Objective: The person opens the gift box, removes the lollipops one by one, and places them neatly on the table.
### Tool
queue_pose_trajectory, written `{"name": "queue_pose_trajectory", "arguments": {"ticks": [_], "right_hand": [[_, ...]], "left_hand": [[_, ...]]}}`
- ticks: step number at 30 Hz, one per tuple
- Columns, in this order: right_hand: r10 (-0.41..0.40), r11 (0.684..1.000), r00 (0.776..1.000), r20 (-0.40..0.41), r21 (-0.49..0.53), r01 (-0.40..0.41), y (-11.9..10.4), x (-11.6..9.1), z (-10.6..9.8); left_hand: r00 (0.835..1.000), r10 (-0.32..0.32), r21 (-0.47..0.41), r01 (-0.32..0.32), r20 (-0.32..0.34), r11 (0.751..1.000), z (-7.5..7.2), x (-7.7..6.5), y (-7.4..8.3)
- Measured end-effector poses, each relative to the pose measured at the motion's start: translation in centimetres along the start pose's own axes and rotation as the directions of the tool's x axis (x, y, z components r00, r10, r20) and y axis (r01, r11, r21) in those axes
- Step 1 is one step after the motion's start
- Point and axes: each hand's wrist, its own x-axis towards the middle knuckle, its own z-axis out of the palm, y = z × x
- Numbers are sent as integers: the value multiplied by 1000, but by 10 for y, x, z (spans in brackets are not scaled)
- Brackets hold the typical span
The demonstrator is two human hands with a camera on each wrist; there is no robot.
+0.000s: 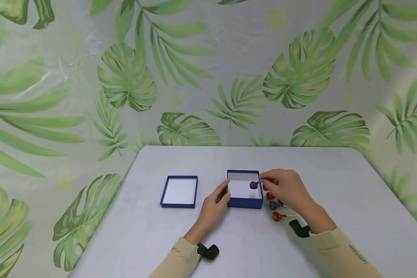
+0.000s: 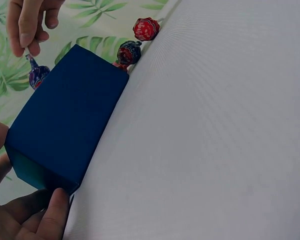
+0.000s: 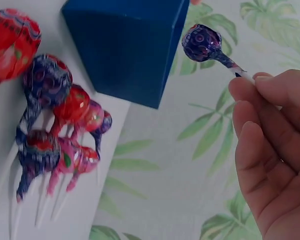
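Note:
In my right hand [image 1: 286, 189] I pinch the stick of a purple-wrapped lollipop [image 1: 253, 185], its round head over the right part of an open blue box [image 1: 244, 203]. The right wrist view shows the thumb and forefinger on the white stick near the lollipop [image 3: 202, 43]. My left hand [image 1: 212, 204] holds the box at its left end, thumb by the front corner and a finger toward the back. The white inside of the box shows nothing lying in it. Red and purple lollipops [image 1: 276, 216] lie to the right of the box, partly hidden under my right hand.
A shallow blue lid [image 1: 178, 205] with a white inside lies left of the box. All stand on a white-covered table [image 1: 125, 247]. A leaf-patterned curtain [image 1: 243, 50] hangs behind it. More lollipops [image 3: 40, 150], red, pink and purple, lie clustered in the right wrist view.

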Motion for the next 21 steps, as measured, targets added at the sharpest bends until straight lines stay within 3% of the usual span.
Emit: {"name": "queue_pose_trajectory", "arguments": {"ticks": [14,21], "right_hand": [[-60,998,993,-99,-43,56,7,-11,-21],[-51,996,991,-127,-79,41,13,-16,-34]], "left_hand": [[1000,15,11,-15,-1,1000,-1,3,-2],[1000,4,2,-4,17,1000,-2,2,-2]]}}
